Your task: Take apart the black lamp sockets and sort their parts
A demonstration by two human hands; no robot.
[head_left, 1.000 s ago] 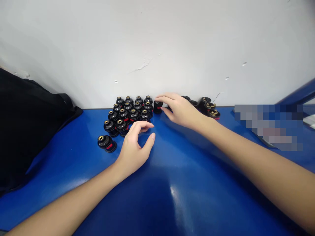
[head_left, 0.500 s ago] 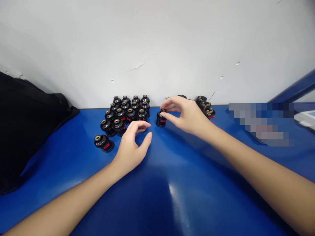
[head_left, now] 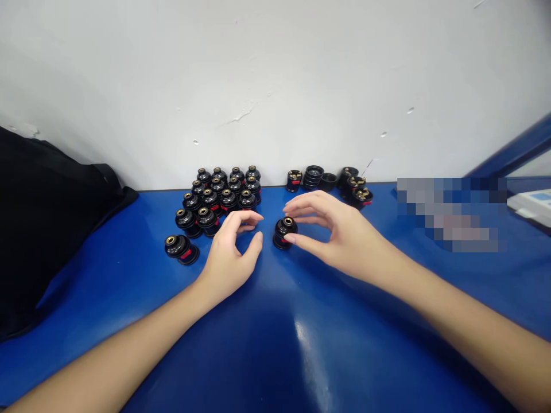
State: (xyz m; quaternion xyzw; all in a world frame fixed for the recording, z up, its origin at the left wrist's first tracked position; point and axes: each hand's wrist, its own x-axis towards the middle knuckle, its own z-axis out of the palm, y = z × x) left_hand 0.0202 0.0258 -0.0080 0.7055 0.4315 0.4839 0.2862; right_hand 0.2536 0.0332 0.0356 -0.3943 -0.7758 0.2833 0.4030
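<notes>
My right hand (head_left: 340,229) has its thumb and fingers round a black lamp-socket-like part (head_left: 284,232) with a brass-ringed hole on top and a red mark. The part is upright, on or just over the blue table. My left hand (head_left: 235,246) is to the left of it, fingers curved and apart, with nothing between them. Beyond my left hand several similar black parts (head_left: 209,221) stand grouped in rows. Another one (head_left: 181,249) sits tilted at the front left of the group.
Several open black pieces, some with brass contacts (head_left: 361,197) and some like plain rings (head_left: 313,176), are by the wall (head_left: 275,86). Black fabric (head_left: 51,229) covers the left side of the blue table (head_left: 258,344). At right are a blurred-out area and a white object (head_left: 534,205).
My right hand has moved nearer to me, and the black part has come with it. The pieces by the wall now show more fully. My left hand is almost unmoved.
</notes>
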